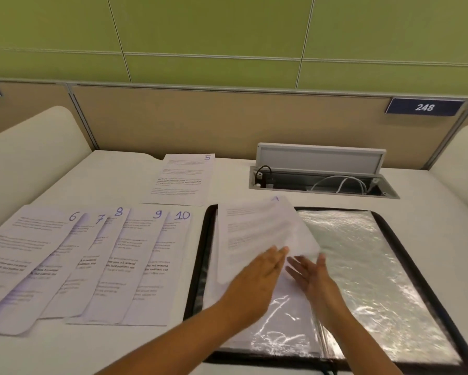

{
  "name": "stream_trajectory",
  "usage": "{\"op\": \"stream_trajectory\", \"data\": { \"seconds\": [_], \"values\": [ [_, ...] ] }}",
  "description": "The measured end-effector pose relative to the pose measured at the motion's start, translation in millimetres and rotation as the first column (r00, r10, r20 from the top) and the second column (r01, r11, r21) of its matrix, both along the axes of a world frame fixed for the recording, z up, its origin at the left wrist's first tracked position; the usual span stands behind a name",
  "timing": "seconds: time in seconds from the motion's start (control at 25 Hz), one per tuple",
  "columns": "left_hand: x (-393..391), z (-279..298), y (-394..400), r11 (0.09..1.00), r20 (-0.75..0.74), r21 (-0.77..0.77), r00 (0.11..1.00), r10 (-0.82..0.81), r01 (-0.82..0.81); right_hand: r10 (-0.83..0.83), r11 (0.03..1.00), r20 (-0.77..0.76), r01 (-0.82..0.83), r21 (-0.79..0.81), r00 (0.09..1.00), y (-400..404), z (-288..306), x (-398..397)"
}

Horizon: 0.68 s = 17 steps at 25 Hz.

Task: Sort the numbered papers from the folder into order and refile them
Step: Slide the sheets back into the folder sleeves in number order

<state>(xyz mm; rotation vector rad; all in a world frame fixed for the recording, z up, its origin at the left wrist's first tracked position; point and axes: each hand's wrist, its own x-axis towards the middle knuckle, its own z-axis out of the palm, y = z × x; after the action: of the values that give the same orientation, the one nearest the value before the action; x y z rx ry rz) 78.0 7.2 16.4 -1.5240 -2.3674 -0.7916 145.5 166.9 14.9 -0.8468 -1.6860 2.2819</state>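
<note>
A single printed sheet (257, 228), its handwritten number blurred at the top right corner, lies over the left page of the open folder (422, 269), long axis running away from the person, header at the far end and tilted slightly to the right. Its near edge sits between the two hands: the left hand (257, 277) lies over it with fingers straight and together, and the right hand (312, 277) is just beside, fingers straight and slightly spread; whether either pinches the paper cannot be told through the motion blur. The step in hand appears to be refiling, this sheet being fed into a clear plastic sleeve (278, 320) on the left page. The next move probably calls for squaring the sheet with the sleeve mouth and sliding it in flat, without creasing. Sheets numbered 6 to 10 (92, 261) lie fanned and overlapping on the desk (119, 353) to the left; sheet 5 (184, 180) lies apart behind them. A cable hatch (322, 180) stands open beyond the folder.
</note>
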Motion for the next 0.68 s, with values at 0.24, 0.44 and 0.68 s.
{"op": "stream_trajectory", "data": {
  "seconds": [0.24,0.44,0.68],
  "values": [
    [51,-1,23,0.963,0.063,-0.163,0.976,-0.206,0.214,-0.050,0.888,0.037,0.061,-0.455,0.998,56,33,33],
    [82,3,44,0.891,0.282,-0.237,0.905,-0.319,0.387,0.055,0.983,0.369,0.015,-0.183,0.928,105,27,43],
    [103,1,86,0.832,0.427,-0.366,0.870,-0.247,0.416,0.127,0.990,0.490,-0.084,-0.109,0.863,156,20,53]
  ]
}}
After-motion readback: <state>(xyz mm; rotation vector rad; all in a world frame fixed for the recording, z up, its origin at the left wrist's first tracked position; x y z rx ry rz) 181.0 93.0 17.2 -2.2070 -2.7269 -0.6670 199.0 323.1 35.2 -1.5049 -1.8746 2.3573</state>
